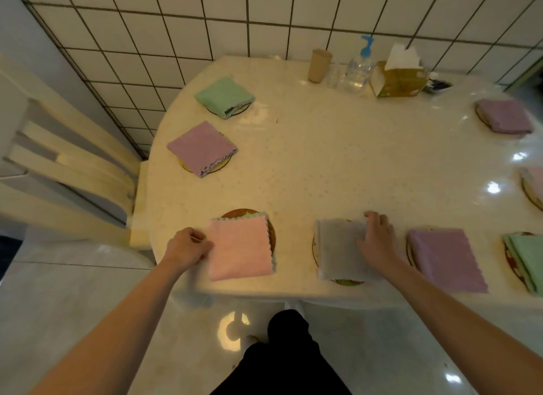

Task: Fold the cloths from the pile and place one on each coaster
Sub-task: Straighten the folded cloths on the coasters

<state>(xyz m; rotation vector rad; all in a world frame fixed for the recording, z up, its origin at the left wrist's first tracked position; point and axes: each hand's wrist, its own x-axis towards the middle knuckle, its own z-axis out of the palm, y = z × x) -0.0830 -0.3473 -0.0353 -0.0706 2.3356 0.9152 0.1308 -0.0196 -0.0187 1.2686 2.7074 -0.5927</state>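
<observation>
I see my left hand [188, 247] at the near edge of the tabletop [338, 159]. Its fingers are curled and pinch the left edge of the pink cloth [241, 247]. This cloth is folded and sits on a brown coaster [244, 213], though it hangs off the near side a bit.

Just to the right of the pink cloth is the grey cloth [338, 247]. It is folded too and lies on its own coaster [348, 282]. My right hand [377, 242] rests on the right edge of it. The fingers bend a little and press down on the cloth, as far as I can tell.

Farther right of the pink cloth lie a purple cloth [446, 259] and a green cloth [526, 259], each on a coaster. Far behind the pink cloth are another purple cloth [202, 148] and another green one [224, 96], on coasters too.

I see no pile of cloths left, so I think the job is nearly done.

The cloths look soft, light and floppy. I think they come unfolded if I pull one layer only. It is best to pinch all the layers at a folded edge. I would slide the pink cloth back so it sits in the middle of its coaster.
</observation>
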